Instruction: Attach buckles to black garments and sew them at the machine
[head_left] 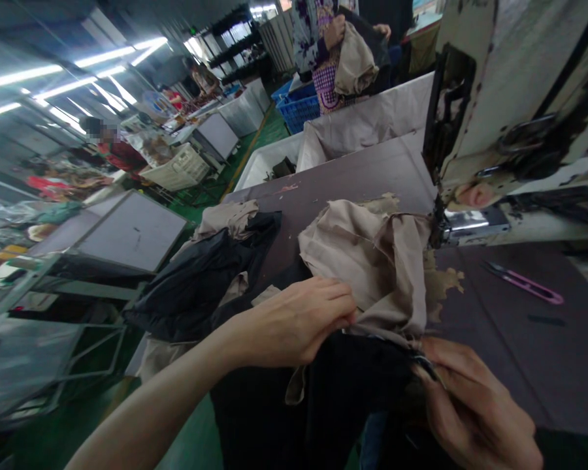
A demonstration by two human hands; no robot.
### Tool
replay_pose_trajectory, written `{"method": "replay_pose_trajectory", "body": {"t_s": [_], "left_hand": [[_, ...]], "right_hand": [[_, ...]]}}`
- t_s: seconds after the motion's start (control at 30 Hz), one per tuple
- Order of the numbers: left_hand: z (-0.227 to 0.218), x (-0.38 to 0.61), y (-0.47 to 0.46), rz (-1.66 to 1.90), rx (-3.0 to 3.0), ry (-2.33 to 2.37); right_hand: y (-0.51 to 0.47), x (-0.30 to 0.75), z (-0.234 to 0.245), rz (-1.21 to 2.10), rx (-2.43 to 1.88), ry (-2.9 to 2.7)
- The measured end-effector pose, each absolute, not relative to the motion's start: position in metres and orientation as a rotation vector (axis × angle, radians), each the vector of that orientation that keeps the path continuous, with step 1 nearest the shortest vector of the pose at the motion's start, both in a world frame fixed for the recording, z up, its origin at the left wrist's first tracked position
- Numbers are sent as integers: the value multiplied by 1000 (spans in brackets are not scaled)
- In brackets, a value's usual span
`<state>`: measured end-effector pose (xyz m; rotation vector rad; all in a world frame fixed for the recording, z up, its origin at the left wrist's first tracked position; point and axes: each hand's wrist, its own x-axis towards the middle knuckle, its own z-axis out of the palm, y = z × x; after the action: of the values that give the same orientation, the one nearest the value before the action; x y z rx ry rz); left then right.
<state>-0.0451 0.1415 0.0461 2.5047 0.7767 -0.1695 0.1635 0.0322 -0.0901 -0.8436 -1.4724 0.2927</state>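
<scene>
My left hand (pixel 298 320) grips the edge of a garment where its beige lining (pixel 367 267) meets its black outer fabric (pixel 343 385). My right hand (pixel 470 405) pinches the black and beige edge at the lower right, its fingertips closed on the layers. The beige cloth bunches up towards the needle area of a sewing machine (pixel 509 111). The far end of the garment runs under the machine's head, where the cloth hides the stitching point. Pink thread snips (pixel 524 284) lie on the tabletop to the right of the machine.
A second black and beige garment (pixel 200 274) lies on the dark worn tabletop (pixel 333 183). White fabric-lined bins (pixel 367 124) and a blue crate (pixel 298 108) stand beyond it. A person (pixel 323 52) holds beige cloth there. Other workstations line the aisle.
</scene>
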Motion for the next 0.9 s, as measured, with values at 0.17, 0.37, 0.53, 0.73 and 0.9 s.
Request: {"method": "replay_pose_trajectory", "body": {"t_s": [0.17,0.37,0.53,0.73,0.9], "left_hand": [[32,-37,149,145,2170,521],[14,-35,146,191,2441,430],[23,-37,130,196,2232,649],[16,-26,119,367,2011,830],[15,-24,112,415,2095,932]], "right_hand": [[34,162,-81,252,-850,-1550],[39,163,-69,166,-856,-1549],[41,157,-72,270,-863,-1480],[42,149,-78,321,-890,-1331],[41,143,-77,441,-958,-1193]]}}
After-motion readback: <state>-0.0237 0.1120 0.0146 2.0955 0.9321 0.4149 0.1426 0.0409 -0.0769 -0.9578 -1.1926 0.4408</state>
